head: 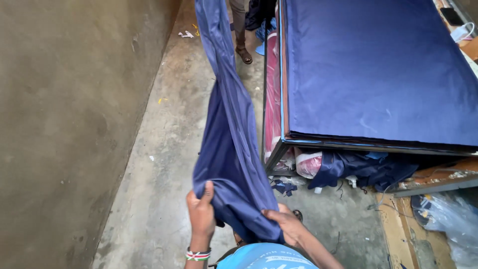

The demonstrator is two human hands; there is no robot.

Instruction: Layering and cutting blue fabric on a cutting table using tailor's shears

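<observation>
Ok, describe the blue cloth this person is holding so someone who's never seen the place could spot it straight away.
Left of the big cutting table spread with dark blue fabric, a long blue cloth hangs as a band over the concrete floor. The left hand and right hand grip its near end. Unlike the flat fabric, it sags in folds in mid-air.

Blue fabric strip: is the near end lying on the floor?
No. Both hands, left hand and right hand, hold the blue fabric strip up above the concrete floor.
</observation>
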